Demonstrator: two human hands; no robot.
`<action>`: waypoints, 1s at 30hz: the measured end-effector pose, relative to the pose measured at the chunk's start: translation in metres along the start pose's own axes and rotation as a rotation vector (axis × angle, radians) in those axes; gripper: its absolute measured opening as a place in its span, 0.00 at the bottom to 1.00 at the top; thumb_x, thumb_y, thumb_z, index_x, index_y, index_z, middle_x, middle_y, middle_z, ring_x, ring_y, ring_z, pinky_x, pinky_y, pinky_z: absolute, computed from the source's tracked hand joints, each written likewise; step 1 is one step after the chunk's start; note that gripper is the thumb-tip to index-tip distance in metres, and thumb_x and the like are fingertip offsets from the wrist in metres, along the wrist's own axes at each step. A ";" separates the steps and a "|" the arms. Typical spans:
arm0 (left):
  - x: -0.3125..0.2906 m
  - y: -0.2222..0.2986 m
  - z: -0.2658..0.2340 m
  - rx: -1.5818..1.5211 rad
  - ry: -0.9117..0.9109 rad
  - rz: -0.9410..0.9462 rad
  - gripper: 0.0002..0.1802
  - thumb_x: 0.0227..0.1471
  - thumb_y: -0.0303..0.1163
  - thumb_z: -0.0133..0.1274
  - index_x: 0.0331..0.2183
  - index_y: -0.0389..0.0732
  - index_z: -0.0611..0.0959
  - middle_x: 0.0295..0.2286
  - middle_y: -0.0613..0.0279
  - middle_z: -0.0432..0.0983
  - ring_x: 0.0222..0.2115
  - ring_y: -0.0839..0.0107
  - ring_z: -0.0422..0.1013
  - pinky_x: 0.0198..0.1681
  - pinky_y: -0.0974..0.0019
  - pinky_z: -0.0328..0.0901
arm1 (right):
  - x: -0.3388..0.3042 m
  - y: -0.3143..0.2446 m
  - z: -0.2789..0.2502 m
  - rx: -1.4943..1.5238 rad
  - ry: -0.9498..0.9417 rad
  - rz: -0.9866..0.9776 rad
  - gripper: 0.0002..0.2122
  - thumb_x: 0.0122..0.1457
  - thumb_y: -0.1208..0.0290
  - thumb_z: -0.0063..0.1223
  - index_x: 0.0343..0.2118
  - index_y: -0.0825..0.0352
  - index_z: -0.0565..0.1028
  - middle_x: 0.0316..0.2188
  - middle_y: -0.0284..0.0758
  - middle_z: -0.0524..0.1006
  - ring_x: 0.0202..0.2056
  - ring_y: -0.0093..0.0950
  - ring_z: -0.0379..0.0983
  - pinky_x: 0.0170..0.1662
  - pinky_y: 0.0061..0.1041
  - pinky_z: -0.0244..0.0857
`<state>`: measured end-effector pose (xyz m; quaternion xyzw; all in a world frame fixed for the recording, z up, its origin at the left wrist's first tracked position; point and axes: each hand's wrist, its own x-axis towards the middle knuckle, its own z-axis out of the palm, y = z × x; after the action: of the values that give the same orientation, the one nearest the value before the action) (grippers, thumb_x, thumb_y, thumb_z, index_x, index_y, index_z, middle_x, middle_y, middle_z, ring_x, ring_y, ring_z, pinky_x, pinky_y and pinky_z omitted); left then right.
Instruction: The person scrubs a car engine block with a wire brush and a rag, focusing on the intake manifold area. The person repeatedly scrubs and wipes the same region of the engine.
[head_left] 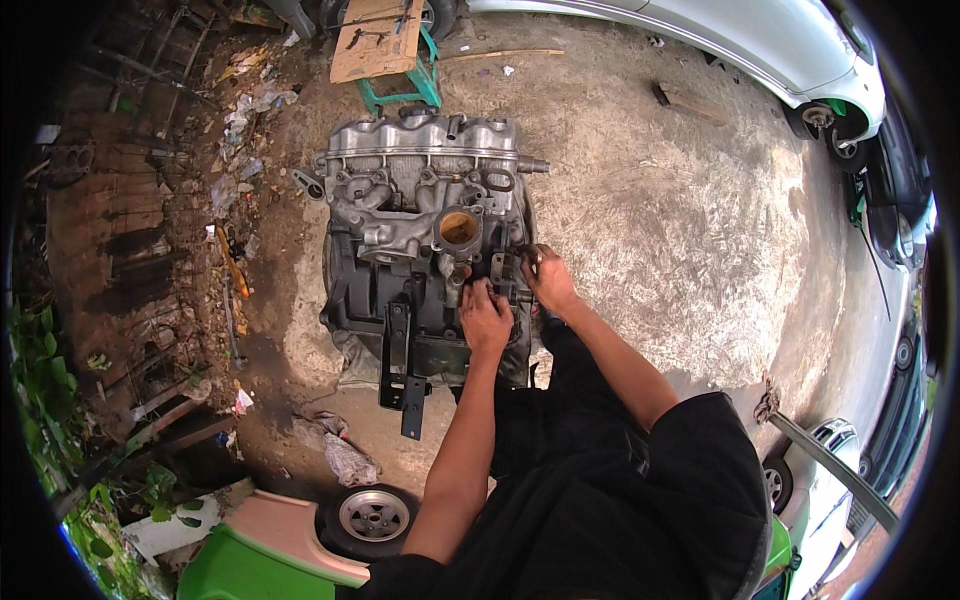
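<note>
1. Concrete floor (660,220), worn and stained, spreads across the centre and right of the frame; litter lines the left side.
2. Engine (410,232) located left of centre, its long axis running crosswise; round intake opening (460,228) faces up, black bracket (396,345) projects toward the lower edge.
3. Left hand (486,322) at the engine's lower right face, fingers curled; tips partly lost against dark metal, grip cannot be told.
4. Right hand (551,281) at the engine's right edge, fingers bent inward; grip likewise undetermined.
5. Governing relation: the engine's right-hand fittings lie above the left fingers and left of the right fingers, close to both.
</note>
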<state>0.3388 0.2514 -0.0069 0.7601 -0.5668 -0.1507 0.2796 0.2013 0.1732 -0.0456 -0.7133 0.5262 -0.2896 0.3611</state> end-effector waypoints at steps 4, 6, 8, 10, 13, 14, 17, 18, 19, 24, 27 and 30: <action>0.002 0.001 0.000 0.010 0.027 0.023 0.14 0.45 0.24 0.49 0.38 0.33 0.72 0.28 0.48 0.73 0.35 0.47 0.69 0.43 0.48 0.65 | -0.002 0.002 0.002 -0.076 -0.039 -0.085 0.10 0.58 0.76 0.50 0.42 0.73 0.73 0.37 0.51 0.74 0.37 0.50 0.72 0.41 0.42 0.68; 0.000 0.000 0.000 0.005 -0.004 -0.001 0.14 0.45 0.24 0.49 0.38 0.34 0.72 0.28 0.49 0.73 0.35 0.47 0.69 0.43 0.48 0.65 | 0.003 0.006 0.001 -0.055 -0.151 0.018 0.13 0.58 0.74 0.50 0.44 0.76 0.70 0.39 0.54 0.73 0.42 0.52 0.70 0.44 0.44 0.67; -0.001 -0.001 0.001 0.005 -0.003 -0.013 0.14 0.45 0.24 0.49 0.38 0.34 0.72 0.28 0.49 0.73 0.35 0.47 0.69 0.43 0.47 0.64 | 0.006 0.008 0.004 -0.051 -0.169 0.081 0.14 0.58 0.74 0.49 0.45 0.76 0.70 0.40 0.54 0.73 0.44 0.52 0.70 0.46 0.44 0.67; -0.001 -0.002 0.003 0.011 0.031 -0.002 0.14 0.45 0.23 0.49 0.38 0.35 0.72 0.27 0.50 0.72 0.35 0.47 0.69 0.42 0.47 0.64 | 0.005 0.008 0.009 -0.094 -0.157 0.096 0.14 0.59 0.75 0.48 0.46 0.76 0.69 0.40 0.54 0.73 0.45 0.52 0.69 0.48 0.44 0.66; 0.000 -0.001 0.004 0.048 0.074 0.025 0.14 0.44 0.23 0.49 0.37 0.35 0.72 0.27 0.50 0.72 0.35 0.47 0.68 0.42 0.47 0.64 | -0.002 0.008 0.013 -0.212 -0.069 -0.125 0.09 0.58 0.78 0.47 0.41 0.73 0.72 0.38 0.52 0.73 0.38 0.52 0.70 0.41 0.43 0.68; 0.000 -0.001 0.004 0.023 0.052 0.015 0.14 0.44 0.23 0.49 0.37 0.35 0.72 0.27 0.50 0.72 0.35 0.47 0.68 0.42 0.46 0.64 | -0.003 0.010 0.013 -0.164 -0.048 -0.134 0.11 0.58 0.77 0.47 0.44 0.74 0.71 0.39 0.53 0.73 0.41 0.52 0.70 0.44 0.43 0.67; 0.000 0.000 0.001 -0.029 0.011 -0.001 0.13 0.45 0.23 0.48 0.37 0.34 0.72 0.27 0.50 0.71 0.35 0.47 0.68 0.41 0.46 0.64 | 0.010 0.019 0.011 -0.095 -0.176 -0.002 0.16 0.59 0.76 0.47 0.49 0.75 0.68 0.42 0.53 0.72 0.46 0.51 0.69 0.50 0.43 0.65; 0.001 0.001 0.000 -0.032 0.015 0.006 0.12 0.45 0.23 0.48 0.37 0.34 0.72 0.27 0.50 0.71 0.35 0.47 0.68 0.41 0.46 0.64 | 0.016 0.022 0.011 -0.089 -0.213 0.094 0.16 0.59 0.76 0.47 0.49 0.75 0.68 0.42 0.53 0.72 0.46 0.51 0.69 0.50 0.43 0.66; 0.001 0.001 0.000 -0.044 0.020 0.013 0.12 0.45 0.23 0.48 0.36 0.34 0.72 0.27 0.50 0.71 0.35 0.47 0.68 0.41 0.46 0.64 | 0.017 0.023 0.013 -0.066 -0.190 0.131 0.16 0.59 0.76 0.47 0.50 0.75 0.68 0.43 0.53 0.72 0.46 0.51 0.69 0.50 0.42 0.66; 0.002 0.002 0.002 0.012 0.052 0.015 0.11 0.45 0.23 0.47 0.35 0.35 0.72 0.28 0.50 0.71 0.35 0.47 0.68 0.40 0.46 0.63 | 0.010 0.021 0.018 -0.194 -0.065 -0.159 0.12 0.59 0.76 0.47 0.44 0.76 0.70 0.40 0.55 0.73 0.42 0.52 0.70 0.46 0.42 0.68; 0.001 0.000 0.002 0.013 0.012 -0.009 0.11 0.45 0.23 0.48 0.35 0.35 0.72 0.28 0.50 0.71 0.35 0.47 0.68 0.40 0.46 0.63 | 0.016 0.022 0.017 -0.141 -0.075 -0.120 0.11 0.60 0.76 0.47 0.43 0.76 0.71 0.41 0.55 0.73 0.43 0.52 0.70 0.46 0.42 0.67; 0.001 0.000 0.002 0.010 0.036 -0.003 0.10 0.44 0.23 0.48 0.34 0.36 0.72 0.27 0.50 0.71 0.35 0.47 0.68 0.39 0.46 0.63 | 0.025 0.023 0.016 -0.050 -0.138 0.087 0.11 0.59 0.76 0.48 0.44 0.75 0.71 0.40 0.54 0.73 0.42 0.52 0.70 0.47 0.43 0.67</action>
<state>0.3381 0.2505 -0.0083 0.7651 -0.5612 -0.1347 0.2857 0.2088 0.1479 -0.0731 -0.7167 0.5376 -0.2105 0.3910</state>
